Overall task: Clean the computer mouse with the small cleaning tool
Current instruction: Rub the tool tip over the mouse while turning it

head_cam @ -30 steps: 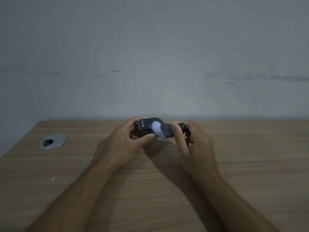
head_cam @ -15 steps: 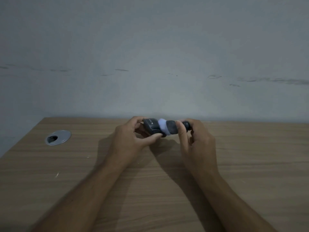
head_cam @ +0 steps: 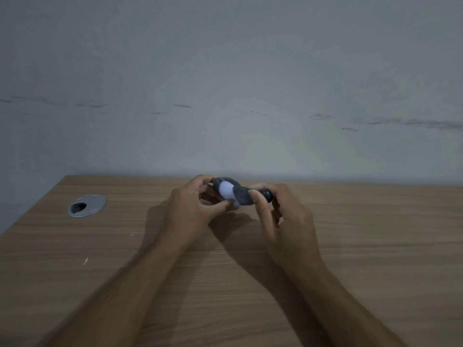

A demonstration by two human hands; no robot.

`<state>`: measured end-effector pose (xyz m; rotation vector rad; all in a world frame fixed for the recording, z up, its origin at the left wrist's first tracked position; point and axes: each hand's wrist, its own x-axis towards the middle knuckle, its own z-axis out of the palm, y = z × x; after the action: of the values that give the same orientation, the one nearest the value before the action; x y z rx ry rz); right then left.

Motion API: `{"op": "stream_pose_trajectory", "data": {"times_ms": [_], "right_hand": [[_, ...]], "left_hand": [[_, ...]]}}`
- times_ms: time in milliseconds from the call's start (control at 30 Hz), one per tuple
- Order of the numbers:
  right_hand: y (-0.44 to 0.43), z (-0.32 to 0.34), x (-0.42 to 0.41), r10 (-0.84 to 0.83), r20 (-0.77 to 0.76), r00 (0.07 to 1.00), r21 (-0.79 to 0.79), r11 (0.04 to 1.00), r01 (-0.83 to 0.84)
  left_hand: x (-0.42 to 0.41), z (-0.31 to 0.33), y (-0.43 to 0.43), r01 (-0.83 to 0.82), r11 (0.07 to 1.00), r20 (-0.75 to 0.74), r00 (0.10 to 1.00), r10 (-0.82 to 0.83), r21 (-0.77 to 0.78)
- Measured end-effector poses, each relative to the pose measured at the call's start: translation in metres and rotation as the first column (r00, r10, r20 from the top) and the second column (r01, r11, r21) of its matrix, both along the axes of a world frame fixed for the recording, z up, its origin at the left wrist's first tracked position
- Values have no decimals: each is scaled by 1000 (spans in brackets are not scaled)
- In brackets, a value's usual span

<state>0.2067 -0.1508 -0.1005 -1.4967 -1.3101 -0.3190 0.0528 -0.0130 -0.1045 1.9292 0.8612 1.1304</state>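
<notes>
A dark computer mouse (head_cam: 217,182) is held a little above the wooden desk (head_cam: 350,246), gripped by my left hand (head_cam: 193,209) with thumb below and fingers over its far side. Most of the mouse is hidden by the fingers and the tool. My right hand (head_cam: 283,216) grips the small cleaning tool (head_cam: 241,195) by its dark round handle end. The tool has a grey body and a white pad, and the pad presses against the mouse's near face.
A round silver cable grommet (head_cam: 86,205) sits in the desk at the left. Small pale crumbs lie on the desk near the left forearm. A grey wall stands right behind the desk's far edge.
The white pad has slid left over the mouse, and the mouse has turned in my left hand, so its lettered face no longer shows. Both hands stay in the same area.
</notes>
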Motion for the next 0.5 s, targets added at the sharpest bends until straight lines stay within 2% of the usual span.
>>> {"op": "stream_pose_trajectory", "data": {"times_ms": [133, 333, 500], "right_hand": [[5, -8, 24, -150, -130, 980, -63, 988, 143], [0, -1, 10, 19, -62, 998, -35, 999, -21], [6, -9, 29, -189, -210, 959, -184, 971, 152]], "left_hand": [[0, 0, -2, 9, 999, 53, 999, -6, -51], [0, -2, 2, 23, 1000, 5, 1000, -23, -13], [2, -3, 0, 129, 985, 10, 991, -131, 116]]}}
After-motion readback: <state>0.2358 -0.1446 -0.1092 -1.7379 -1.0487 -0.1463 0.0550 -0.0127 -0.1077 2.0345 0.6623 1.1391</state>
